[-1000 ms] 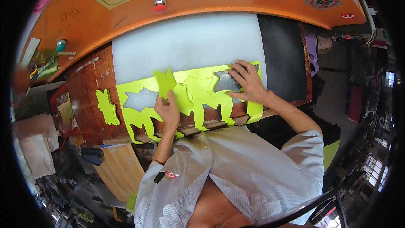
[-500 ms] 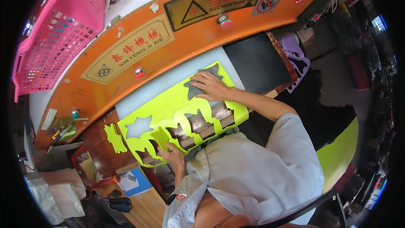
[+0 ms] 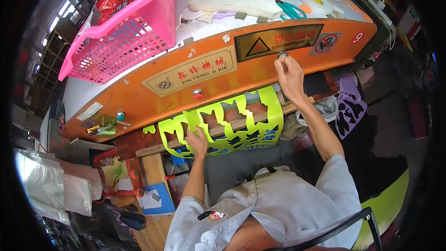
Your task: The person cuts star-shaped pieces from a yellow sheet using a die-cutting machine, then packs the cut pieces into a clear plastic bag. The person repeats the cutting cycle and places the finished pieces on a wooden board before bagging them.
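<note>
Gripping a yellow-green cut piece (image 3: 191,118) at its twelve o'clock, the left hand (image 3: 198,142) has its fingers nearly closed. A perforated sheet (image 3: 274,107) extends toward three o'clock. At two o'clock, the right hand (image 3: 291,77) curls its fingers at a push button (image 3: 282,55); hold cannot be determined.

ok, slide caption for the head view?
Right hand at a button on the orange machine, left hand at a yellow-green sheet with cut-out shapes.

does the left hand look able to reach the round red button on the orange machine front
Probably yes: the round red button sits above the left hand with nothing visibly blocking it, though that hand seems to hold a yellow-green flat cut piece.
</note>
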Demonstrator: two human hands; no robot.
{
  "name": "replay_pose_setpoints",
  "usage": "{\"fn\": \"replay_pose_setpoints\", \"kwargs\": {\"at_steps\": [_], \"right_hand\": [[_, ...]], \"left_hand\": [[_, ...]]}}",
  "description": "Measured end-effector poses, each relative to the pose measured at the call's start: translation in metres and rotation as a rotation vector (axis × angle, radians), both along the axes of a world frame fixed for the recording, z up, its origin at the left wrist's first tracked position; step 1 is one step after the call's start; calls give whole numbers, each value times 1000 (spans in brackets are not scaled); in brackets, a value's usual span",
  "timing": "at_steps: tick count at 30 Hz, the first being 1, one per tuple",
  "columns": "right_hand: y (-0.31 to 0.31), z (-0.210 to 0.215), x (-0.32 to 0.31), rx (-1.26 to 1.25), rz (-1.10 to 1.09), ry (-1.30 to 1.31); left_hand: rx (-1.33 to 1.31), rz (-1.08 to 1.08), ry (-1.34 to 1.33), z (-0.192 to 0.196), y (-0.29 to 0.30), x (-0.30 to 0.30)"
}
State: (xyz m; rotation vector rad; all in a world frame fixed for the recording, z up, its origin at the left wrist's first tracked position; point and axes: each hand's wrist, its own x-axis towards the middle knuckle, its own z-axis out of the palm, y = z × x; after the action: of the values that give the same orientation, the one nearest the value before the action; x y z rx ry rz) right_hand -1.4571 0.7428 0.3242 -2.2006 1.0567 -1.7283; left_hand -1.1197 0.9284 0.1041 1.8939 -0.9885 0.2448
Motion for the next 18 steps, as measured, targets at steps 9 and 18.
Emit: {"fn": "replay_pose_setpoints", "kwargs": {"at_steps": [9,18], "right_hand": [[77,-146,1,66,-52,210],[80,-201,69,168,-59,469]], "left_hand": [[-73,-150,-90,-3,2,13],[-60,-148,-53,2,-3,14]]}}
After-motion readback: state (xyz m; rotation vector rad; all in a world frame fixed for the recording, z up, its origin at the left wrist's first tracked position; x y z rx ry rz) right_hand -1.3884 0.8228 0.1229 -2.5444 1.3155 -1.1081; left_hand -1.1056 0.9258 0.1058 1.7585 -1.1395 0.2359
